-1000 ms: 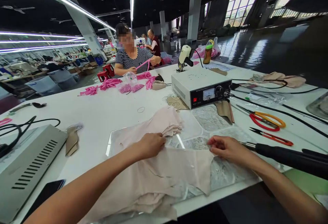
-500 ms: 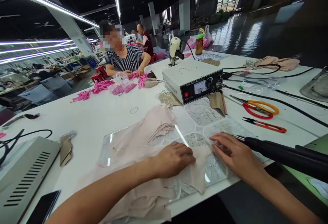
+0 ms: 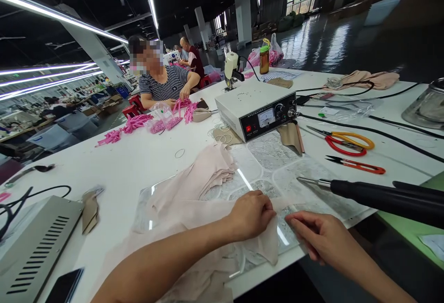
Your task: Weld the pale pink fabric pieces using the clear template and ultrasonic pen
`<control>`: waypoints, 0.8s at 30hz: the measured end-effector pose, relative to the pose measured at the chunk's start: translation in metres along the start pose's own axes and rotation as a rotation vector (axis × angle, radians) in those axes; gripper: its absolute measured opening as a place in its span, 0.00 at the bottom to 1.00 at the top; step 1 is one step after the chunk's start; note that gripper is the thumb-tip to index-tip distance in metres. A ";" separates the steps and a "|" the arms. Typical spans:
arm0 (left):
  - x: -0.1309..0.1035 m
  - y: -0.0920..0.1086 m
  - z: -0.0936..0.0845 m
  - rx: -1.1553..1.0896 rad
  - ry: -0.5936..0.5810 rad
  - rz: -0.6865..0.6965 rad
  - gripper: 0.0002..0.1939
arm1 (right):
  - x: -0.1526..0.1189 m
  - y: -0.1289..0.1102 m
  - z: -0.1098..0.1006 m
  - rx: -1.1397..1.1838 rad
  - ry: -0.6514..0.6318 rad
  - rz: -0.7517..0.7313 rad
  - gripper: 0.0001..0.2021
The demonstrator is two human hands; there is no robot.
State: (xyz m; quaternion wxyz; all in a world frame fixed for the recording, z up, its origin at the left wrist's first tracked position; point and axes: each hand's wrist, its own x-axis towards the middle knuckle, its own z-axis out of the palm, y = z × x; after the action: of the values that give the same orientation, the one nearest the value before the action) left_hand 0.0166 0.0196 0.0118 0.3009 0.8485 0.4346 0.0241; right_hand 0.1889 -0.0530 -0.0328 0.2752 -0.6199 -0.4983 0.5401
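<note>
My left hand (image 3: 251, 215) is closed, its fingers bunched on a thin pale pink fabric piece (image 3: 265, 247) above the clear sheet. Just right of it is my right hand (image 3: 321, 233), thumb and forefinger pressed together near the fabric's edge; whether anything is pinched there I cannot make out. A black-handled tool with a pointed metal tip (image 3: 367, 197) lies beyond the right hand, apart from it. Stacked pale pink fabric pieces (image 3: 199, 171) rest on the clear sheet (image 3: 249, 162), behind my left hand, and more fabric spreads under my left forearm.
A control box with a dial (image 3: 258, 108) stands behind the sheet. To its right lie red-and-yellow-handled scissors (image 3: 354, 142) and orange thread snips (image 3: 357, 164). A grey vented box (image 3: 38, 247) and a phone (image 3: 65, 287) are at left. Across the table (image 3: 114, 169) a person (image 3: 168, 83) handles pink strips.
My left hand has moved right and closed tighter on the fabric. The right hand has dropped toward the table edge, away from the tool tip, its fingers drawn together.
</note>
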 end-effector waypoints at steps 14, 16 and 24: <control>-0.004 0.002 0.004 -0.101 0.067 -0.097 0.05 | 0.013 -0.009 0.006 0.185 -0.045 0.091 0.17; -0.004 0.004 0.005 -0.081 0.079 -0.133 0.06 | 0.015 -0.010 0.007 0.199 -0.057 0.088 0.16; -0.001 0.000 0.011 -0.172 0.155 -0.133 0.05 | 0.019 -0.007 0.010 0.266 -0.037 0.077 0.16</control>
State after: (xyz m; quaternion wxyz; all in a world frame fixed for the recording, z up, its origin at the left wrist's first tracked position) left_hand 0.0193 0.0139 0.0032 0.3389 0.7846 0.5081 0.1069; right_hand 0.1759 -0.0353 -0.0361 0.3247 -0.5865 -0.4032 0.6229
